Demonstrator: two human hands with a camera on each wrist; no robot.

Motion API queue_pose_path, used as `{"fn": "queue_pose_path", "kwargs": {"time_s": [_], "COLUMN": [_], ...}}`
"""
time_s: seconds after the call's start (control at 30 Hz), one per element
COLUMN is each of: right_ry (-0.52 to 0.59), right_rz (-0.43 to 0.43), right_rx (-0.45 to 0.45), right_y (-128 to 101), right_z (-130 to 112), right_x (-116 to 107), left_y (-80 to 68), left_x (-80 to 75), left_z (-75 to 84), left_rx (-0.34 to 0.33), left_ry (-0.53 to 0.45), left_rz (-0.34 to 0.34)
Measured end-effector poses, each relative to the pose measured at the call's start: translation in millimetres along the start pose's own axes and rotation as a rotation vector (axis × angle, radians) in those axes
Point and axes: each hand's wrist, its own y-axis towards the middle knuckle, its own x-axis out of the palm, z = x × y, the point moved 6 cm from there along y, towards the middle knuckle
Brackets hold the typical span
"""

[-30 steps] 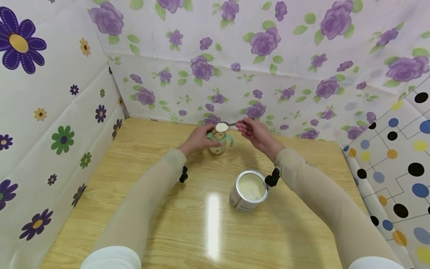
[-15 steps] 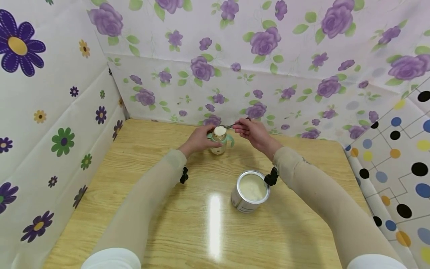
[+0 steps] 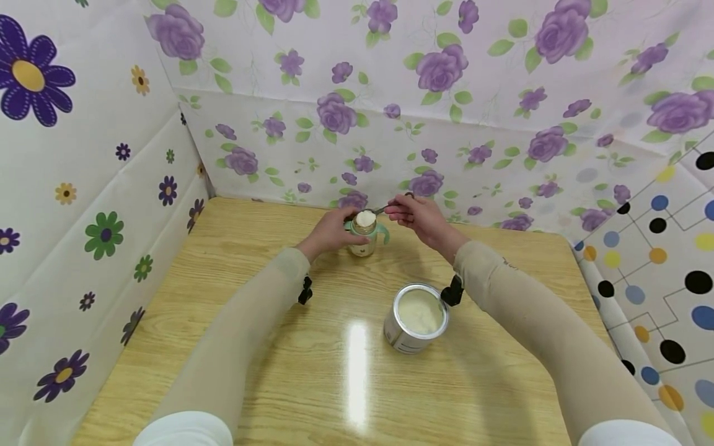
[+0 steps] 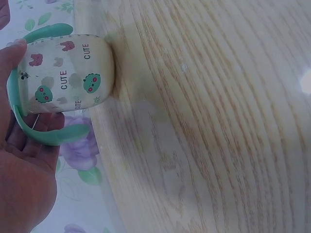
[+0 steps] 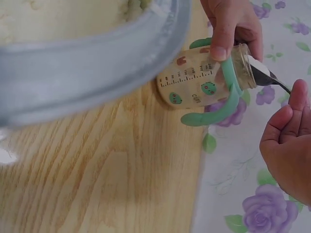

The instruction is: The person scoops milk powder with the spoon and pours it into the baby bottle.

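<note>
A clear baby bottle (image 3: pixel 362 249) with green handles and printed cartoon faces stands upright near the table's back edge. My left hand (image 3: pixel 330 233) grips it around the upper part, thumb across the handle ring in the right wrist view. With its fingers and thumb my right hand (image 3: pixel 421 222) pinches the handle of a metal spoon (image 5: pixel 263 79). The spoon's bowl lies at the bottle's open mouth, heaped with white powder (image 3: pixel 365 217). Below and right stands an open tin (image 3: pixel 399 339) of pale powder, touched by neither hand.
The light wood table (image 3: pixel 312 371) ends at a purple-flowered cloth (image 3: pixel 334 142) just behind the bottle. Patterned cloths also rise at left and right. The tin stands beneath my right wrist, close to a black wrist mount (image 3: pixel 452 291).
The spoon's bowl has come slightly down and left, from above the bottle's mouth to right at it. My right hand has shifted a little left; my left hand keeps its grip.
</note>
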Motion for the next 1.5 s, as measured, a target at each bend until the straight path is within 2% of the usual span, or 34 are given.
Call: {"fn": "queue_pose_path", "kwargs": {"time_s": [0.4,0.77,0.9,1.27,1.5], "right_ry": [-0.221,-0.473,-0.511,-0.526,-0.643], "right_rz": [-0.025,-0.076,-0.087,-0.07,-0.118], "right_rx": [-0.04,-0.101,-0.113,-0.141,-0.194], "right_y": [4.6,10.0,10.8,10.4,7.1], "right_z": [-9.9,-22.2,-22.4,-21.5,-24.3], "right_x": [9.2,21.2,23.8,26.3,25.0], "left_y": [-1.4,0.4,1.0,0.8,0.4], "left_x": [-0.2,1.3,1.5,0.8,0.5], "left_z": [-1.7,-4.9,-4.9,-4.0,-4.0], "left_rx": [0.014,0.03,0.036,0.036,0.027], "left_ry": [-0.01,-0.029,-0.043,-0.037,-0.04], "left_rz": [0.004,0.003,0.003,-0.003,-0.004]}}
